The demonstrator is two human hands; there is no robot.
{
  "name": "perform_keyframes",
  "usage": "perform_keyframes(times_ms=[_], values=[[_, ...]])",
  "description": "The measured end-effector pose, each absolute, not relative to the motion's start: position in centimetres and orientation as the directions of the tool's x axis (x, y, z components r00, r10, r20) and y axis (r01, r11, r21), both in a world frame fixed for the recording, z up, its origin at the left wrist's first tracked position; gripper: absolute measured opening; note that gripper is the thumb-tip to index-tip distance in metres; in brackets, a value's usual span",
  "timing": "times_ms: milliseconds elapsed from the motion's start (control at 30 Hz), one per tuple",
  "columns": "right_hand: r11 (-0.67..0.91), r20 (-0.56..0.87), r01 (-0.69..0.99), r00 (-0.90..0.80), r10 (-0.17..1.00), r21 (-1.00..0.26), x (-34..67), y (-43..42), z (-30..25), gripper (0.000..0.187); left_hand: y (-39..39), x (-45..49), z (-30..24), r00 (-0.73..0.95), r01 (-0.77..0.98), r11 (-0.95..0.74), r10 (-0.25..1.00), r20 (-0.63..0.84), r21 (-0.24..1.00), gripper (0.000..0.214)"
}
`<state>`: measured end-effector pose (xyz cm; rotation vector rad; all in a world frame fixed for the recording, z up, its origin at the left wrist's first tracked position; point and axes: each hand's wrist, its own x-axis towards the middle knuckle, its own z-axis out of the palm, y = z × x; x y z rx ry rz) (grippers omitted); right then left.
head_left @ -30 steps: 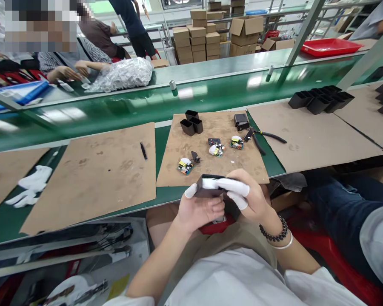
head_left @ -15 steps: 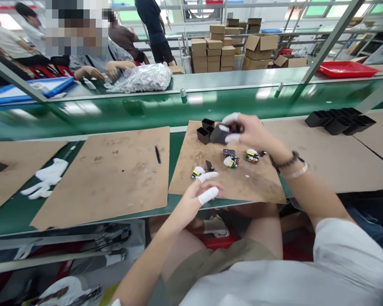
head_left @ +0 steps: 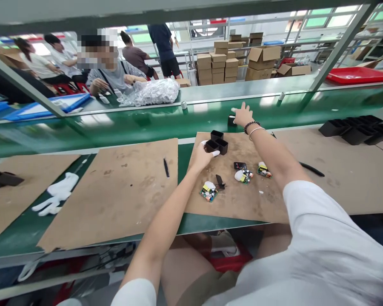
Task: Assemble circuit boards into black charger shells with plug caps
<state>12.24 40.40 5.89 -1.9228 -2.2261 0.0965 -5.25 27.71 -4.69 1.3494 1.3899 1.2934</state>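
Observation:
My left hand (head_left: 203,158), with white finger cots, has its thumb and a finger around the front black plastic case (head_left: 212,145) of a small cluster. Two more open-topped black cases (head_left: 217,135) stand against it. Farther forward, my right hand (head_left: 243,115) is stretched over the green belt with its fingers spread. Beside its fingertips, on the belt, sits another black case (head_left: 232,121) with a white patch on top. Nearer me on the cardboard lie small circuit boards with yellow and white parts: a left one (head_left: 208,191), a middle one (head_left: 243,175) and a right one (head_left: 264,170).
Black tweezers (head_left: 166,167) lie on the left cardboard sheet (head_left: 140,191), with a white glove (head_left: 62,187) beyond. More black cases (head_left: 359,131) are grouped at right. A metal post (head_left: 338,46) rises past the belt. A co-worker (head_left: 110,76) sits opposite, by a clear plastic bag (head_left: 159,92).
My right hand has carried a black case forward onto the belt and spread its fingers. My left hand has moved from above the boards forward to the cluster of cases. The view has shifted.

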Motion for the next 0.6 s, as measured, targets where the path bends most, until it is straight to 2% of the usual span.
perform_keyframes(times_ms=[67, 100, 167, 233, 300, 367, 433, 500, 600], values=[[0.209, 0.091, 0.971, -0.199, 0.976, -0.118, 12.6, 38.9, 6.8, 0.061, 27.6, -5.3, -4.4, -0.124, 0.148, -0.097, 0.985, 0.115, 0.984, 0.075], [0.241, 0.068, 0.966, -0.235, 0.97, -0.091, 12.9, 37.7, 7.1, 0.06, 27.4, -5.4, -4.0, -0.129, 0.136, -0.103, 0.984, 0.121, 0.985, 0.075], [0.299, -0.016, 0.953, -0.3, 0.954, -0.04, 13.6, 34.4, 7.2, 0.046, 26.2, -5.8, -2.6, -0.122, 0.118, -0.151, 0.979, 0.165, 0.982, 0.077], [0.358, -0.125, 0.934, -0.354, 0.927, 0.003, 14.3, 30.7, 6.6, 0.038, 24.2, -6.1, -0.7, -0.109, 0.12, -0.272, 0.952, 0.285, 0.955, 0.08], [0.417, -0.222, 0.909, -0.403, 0.888, 0.018, 14.9, 27.1, 5.6, 0.043, 21.2, -6.1, 1.2, -0.101, 0.144, -0.418, 0.895, 0.434, 0.897, 0.08], [0.466, -0.267, 0.885, -0.447, 0.854, 0.009, 15.5, 24.3, 4.7, 0.046, 17.6, -5.5, 2.4, -0.1, 0.167, -0.467, 0.868, 0.486, 0.868, 0.074], [0.496, -0.257, 0.869, -0.481, 0.838, -0.008, 16.1, 22.1, 4.1, 0.05, 13.9, -4.5, 2.5, -0.111, 0.174, -0.467, 0.866, 0.488, 0.867, 0.069], [0.495, -0.225, 0.869, -0.486, 0.844, -0.02, 16.6, 20.4, 3.7, 0.053, 10.7, -3.5, 1.6, -0.131, 0.164, -0.405, 0.895, 0.427, 0.899, 0.068], [0.44, -0.188, 0.897, -0.44, 0.878, -0.046, 16.8, 19.2, 3.0, 0.038, 7.5, -2.1, -0.7, -0.136, 0.158, -0.278, 0.944, 0.299, 0.948, 0.065]])
